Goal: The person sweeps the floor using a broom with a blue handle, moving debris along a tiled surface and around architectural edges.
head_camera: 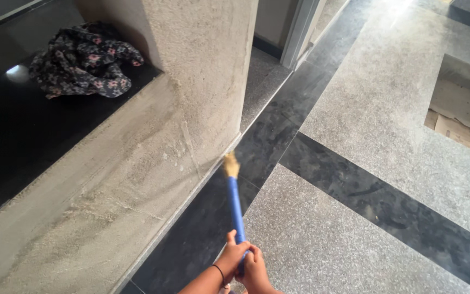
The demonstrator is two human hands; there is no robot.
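Gripping: both hands close around the near end of a blue-handled broom (236,204), at the bottom middle of the view.
Left hand (232,256): fingers wrapped fully round the handle, a thin dark band on the wrist.
Right hand (255,268): just beside and slightly below the left, fingers also curled shut on the handle; the two hands touch.
Why held so: stacked hands at one end would give reach and leverage, judging by how far the broom stretches away from the body.
Broom: a smooth, straight blue shaft ending in a small tuft of straw-coloured bristles, which points at the base of a low wall (99,207).
Wall: rough, sandy grey plaster with scratched, dusty patches, rising into a square pillar.
Ledge (12,141): glossy black stone on top of the wall, to the left.
Cloth (85,60): crumpled dark fabric with a small pink flower print, lying on the ledge, well apart from the broom.
Floor (365,109): polished speckled grey stone slabs, crossed by dark marbled bands.
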